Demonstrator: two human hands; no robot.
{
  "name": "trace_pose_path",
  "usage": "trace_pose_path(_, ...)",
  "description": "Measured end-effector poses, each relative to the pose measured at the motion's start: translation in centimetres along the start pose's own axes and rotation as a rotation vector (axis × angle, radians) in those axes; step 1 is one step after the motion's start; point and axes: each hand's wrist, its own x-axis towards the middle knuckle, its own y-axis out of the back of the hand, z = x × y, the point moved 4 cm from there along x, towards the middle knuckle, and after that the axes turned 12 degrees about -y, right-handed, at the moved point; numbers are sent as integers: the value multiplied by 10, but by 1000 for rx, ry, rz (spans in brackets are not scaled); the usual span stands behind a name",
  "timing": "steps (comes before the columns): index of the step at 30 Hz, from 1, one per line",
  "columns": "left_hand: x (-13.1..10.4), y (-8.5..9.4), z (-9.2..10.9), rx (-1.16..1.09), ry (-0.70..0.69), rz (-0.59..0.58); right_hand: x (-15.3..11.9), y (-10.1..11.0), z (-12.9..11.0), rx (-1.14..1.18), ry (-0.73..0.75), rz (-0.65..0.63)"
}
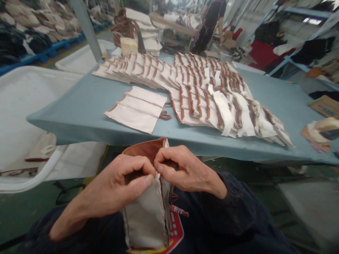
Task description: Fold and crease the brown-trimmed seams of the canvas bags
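Pouch (145,218), one: we judge it light, limp, best held where left grip (119,183) and right grip (184,169) pinch its top seam (159,180).

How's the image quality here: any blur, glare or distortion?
Head view: left hand, right hand and fabric piece fairly clear, fine detail at the pinch soft; head view: person at the back blurred, outer edges smeared, bright patch upper right; head view: soft light across the blue table cover.
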Motion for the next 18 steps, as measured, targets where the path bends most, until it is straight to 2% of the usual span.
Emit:
trace_pose_path(5,-2,-1,-2,-20,24,11,0,-4,2,47,66,-3)
trace_pose_path(13,-3,-1,-3,118,28,77,-3,-4,4,40,110,41)
trace_pose_path(18,-1,-1,0,207,-33,97,-8,-3,6,14,172,107)
